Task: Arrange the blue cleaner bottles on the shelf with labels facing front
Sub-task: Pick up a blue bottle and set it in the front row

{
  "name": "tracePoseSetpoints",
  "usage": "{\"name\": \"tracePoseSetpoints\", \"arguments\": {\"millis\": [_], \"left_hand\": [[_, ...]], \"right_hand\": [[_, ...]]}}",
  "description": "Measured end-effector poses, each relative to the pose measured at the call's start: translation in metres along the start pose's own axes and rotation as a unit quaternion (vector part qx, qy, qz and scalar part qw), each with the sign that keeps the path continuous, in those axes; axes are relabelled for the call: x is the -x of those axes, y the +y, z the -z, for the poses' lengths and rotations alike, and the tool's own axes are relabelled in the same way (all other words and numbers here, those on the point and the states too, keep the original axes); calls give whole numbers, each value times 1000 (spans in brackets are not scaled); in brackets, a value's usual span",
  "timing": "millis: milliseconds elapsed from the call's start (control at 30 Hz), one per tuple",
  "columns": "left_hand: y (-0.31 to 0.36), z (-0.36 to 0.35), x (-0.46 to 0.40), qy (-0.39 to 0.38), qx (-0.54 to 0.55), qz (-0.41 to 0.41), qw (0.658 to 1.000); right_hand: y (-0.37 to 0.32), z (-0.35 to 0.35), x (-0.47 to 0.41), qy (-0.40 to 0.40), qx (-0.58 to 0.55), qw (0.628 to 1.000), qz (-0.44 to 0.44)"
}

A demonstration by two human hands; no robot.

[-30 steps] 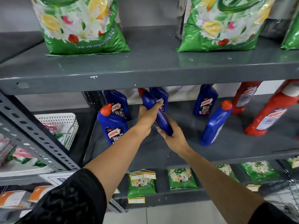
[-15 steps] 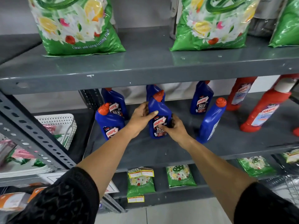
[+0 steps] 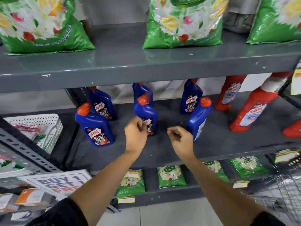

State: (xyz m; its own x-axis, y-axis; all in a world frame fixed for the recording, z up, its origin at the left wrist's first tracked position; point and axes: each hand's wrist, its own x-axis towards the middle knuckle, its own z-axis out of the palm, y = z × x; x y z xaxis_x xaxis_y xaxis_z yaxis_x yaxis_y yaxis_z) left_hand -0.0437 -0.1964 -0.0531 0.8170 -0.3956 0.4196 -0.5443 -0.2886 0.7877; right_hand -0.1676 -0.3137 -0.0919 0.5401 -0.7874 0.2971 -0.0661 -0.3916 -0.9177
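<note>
Several blue cleaner bottles with orange caps stand on the grey middle shelf [image 3: 211, 149]. The front-left bottle [image 3: 96, 128] and the middle bottle [image 3: 147, 115] show their labels to the front, as do the back-left bottle [image 3: 101, 106] and the back-right bottle [image 3: 191, 98]. Another bottle [image 3: 141, 92] stands behind the middle one. The front-right bottle [image 3: 198, 118] is turned sideways, its label facing right. My left hand [image 3: 135, 136] hovers just in front of the middle bottle, fingers loosely curled, holding nothing. My right hand [image 3: 182, 141] is beside the sideways bottle, empty.
Red cleaner bottles [image 3: 250, 110] stand at the right of the same shelf. Green detergent bags [image 3: 182, 23] sit on the upper shelf [image 3: 114, 66], small green packets [image 3: 172, 176] on the lower one. A white basket [image 3: 48, 126] is at left, a wire cart [image 3: 285, 193] at lower right.
The middle bottle, held tilted in both hands, was set upright with its label forward. Both hands have let go and drawn back, the right one shifting toward the sideways bottle.
</note>
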Motion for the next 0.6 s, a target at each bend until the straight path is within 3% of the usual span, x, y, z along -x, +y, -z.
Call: {"name": "tracePoseSetpoints", "arguments": {"millis": [133,267,367,500,600], "left_hand": [[29,-48,19,-124,61,-18,990],[60,-97,17,-213,118,11,970],[75,-120,21,-238,137,39,961],[76,-135,16,-207,141,69,966],[68,-133,6,-218,232,157,935]], "right_hand": [[16,53,16,75,-7,995,72],[37,94,-7,85,-4,994,62],[56,108,-31,14,6,999,-30],[64,121,-58,-156,-61,979,-115],[57,123,-70,-187,-83,971,-126]]}}
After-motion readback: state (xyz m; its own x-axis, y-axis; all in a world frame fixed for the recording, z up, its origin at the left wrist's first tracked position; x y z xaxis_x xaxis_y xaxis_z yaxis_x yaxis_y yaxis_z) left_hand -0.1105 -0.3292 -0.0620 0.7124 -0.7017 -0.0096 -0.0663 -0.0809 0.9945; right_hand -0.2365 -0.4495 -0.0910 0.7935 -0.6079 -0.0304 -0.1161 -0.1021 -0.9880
